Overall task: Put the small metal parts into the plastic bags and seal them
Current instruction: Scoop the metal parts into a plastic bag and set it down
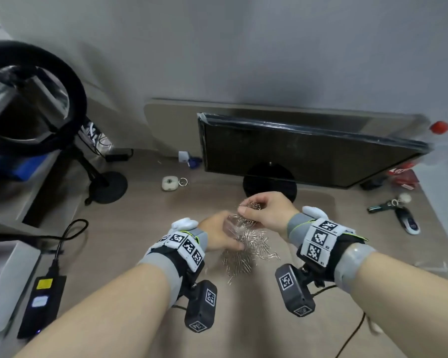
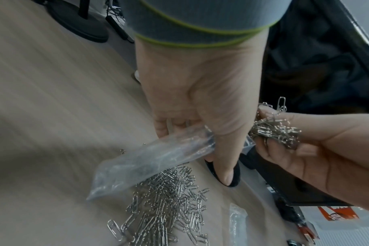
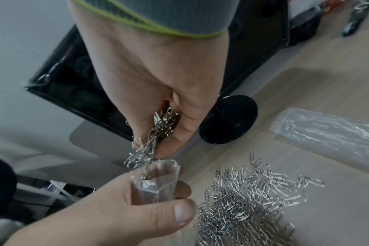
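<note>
From above, the left hand (image 1: 219, 235) grips a small clear plastic bag (image 1: 230, 226) over the loose silver paper clips (image 1: 246, 250) heaped on the wood-grain desk (image 1: 145, 223). At the bag's one o'clock, the right hand (image 1: 267, 210) pinches a bunch of clips (image 1: 248, 207).

Left wrist: the bag (image 2: 150, 163) slants toward seven o'clock above the pile (image 2: 164, 199).

Right wrist: the pinched clips (image 3: 147, 146) hang at the bag's open mouth (image 3: 158, 168).

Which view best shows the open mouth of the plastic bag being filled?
The right wrist view: the bag mouth gapes open just under the paper clips pinched by the right hand. The left wrist view shows only the bag side-on. The head view shows it small and blurred.
</note>
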Available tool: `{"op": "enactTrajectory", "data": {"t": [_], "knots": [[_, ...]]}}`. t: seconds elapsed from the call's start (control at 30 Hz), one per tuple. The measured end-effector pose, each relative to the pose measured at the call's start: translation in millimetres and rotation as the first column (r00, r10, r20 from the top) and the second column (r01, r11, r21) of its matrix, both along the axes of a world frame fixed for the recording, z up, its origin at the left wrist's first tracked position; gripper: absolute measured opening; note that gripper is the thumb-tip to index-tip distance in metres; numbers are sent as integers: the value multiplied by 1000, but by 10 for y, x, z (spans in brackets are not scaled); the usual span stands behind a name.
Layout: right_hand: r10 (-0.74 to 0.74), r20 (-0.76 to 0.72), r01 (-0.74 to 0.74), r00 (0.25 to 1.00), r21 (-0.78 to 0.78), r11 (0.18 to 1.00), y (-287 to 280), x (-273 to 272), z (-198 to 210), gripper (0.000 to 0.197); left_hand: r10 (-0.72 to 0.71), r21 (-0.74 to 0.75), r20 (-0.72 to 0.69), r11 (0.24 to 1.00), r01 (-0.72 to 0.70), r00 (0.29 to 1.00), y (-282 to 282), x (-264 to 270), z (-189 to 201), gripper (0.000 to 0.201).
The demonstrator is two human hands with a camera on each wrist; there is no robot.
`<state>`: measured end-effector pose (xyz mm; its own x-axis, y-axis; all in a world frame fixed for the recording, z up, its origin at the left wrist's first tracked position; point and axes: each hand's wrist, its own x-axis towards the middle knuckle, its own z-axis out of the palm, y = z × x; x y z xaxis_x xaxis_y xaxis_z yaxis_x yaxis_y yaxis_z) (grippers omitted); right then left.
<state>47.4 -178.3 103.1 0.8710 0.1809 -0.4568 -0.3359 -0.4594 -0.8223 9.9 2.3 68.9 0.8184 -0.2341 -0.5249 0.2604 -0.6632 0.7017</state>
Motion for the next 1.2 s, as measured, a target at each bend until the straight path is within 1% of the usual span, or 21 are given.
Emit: {"op": "enactTrajectory", "data": {"t": [0.03, 0.13, 0.2, 0.27, 0.33, 0.43, 0.5, 0.6, 0.7, 0.77, 0.93, 1.07, 1.13, 1.2], "knots": [[8, 29, -7, 1000, -36, 999, 33, 9, -18, 12, -3, -13, -9, 1000, 3, 1000, 0, 8, -21, 71], [75, 101, -53, 992, -211, 976, 65, 12, -121, 12, -3, -58, -51, 998, 0, 999, -22, -12, -92, 67], [160, 119, -114, 980, -327, 938, 75, -28, -217, 12, 8, -75, -85, 997, -15, 996, -49, -64, -188, 65], [232, 111, -175, 966, -375, 910, 110, -52, -340, 11, 29, -84, -127, 996, -40, 991, -77, -95, -349, 62], [257, 103, -200, 961, -383, 902, 153, -85, -405, 11, 41, -113, -175, 992, -61, 984, -93, -119, -478, 56], [285, 32, -251, 958, -386, 888, 219, -78, -611, 10, 40, -138, -237, 988, -75, 971, -90, -156, -772, 47], [301, -20, -286, 953, -375, 882, 254, -120, -733, 6, 60, -114, -243, 989, -90, 968, -67, -225, -936, 46], [319, -86, -329, 944, -351, 877, 278, -165, -843, 6, 101, -142, -248, 980, -139, 963, -46, -329, -1015, 44], [313, -170, -352, 934, -309, 883, 323, -159, -902, 6, 140, -133, -256, 975, -178, 957, -2, -367, -1102, 55], [315, -216, -368, 924, -283, 886, 342, -141, -884, 6, 151, -114, -243, 976, -183, 958, 12, -358, -1126, 58], [271, -253, -329, 929, -229, 916, 356, -56, -716, 13, 113, -91, -208, 987, -134, 972, 12, -270, -1035, 55], [287, -220, -339, 932, -252, 907, 313, 63, -408, 21, 107, -118, -139, 985, -124, 985, -14, -109, -737, 49], [282, -204, -330, 937, -266, 906, 280, 133, -196, 22, 102, -157, -93, 981, -116, 990, -26, 3, -559, 43], [261, -182, -303, 948, -268, 915, 249, 200, -15, 26, 94, -203, -58, 974, -104, 994, -59, 118, -412, 44]]}}
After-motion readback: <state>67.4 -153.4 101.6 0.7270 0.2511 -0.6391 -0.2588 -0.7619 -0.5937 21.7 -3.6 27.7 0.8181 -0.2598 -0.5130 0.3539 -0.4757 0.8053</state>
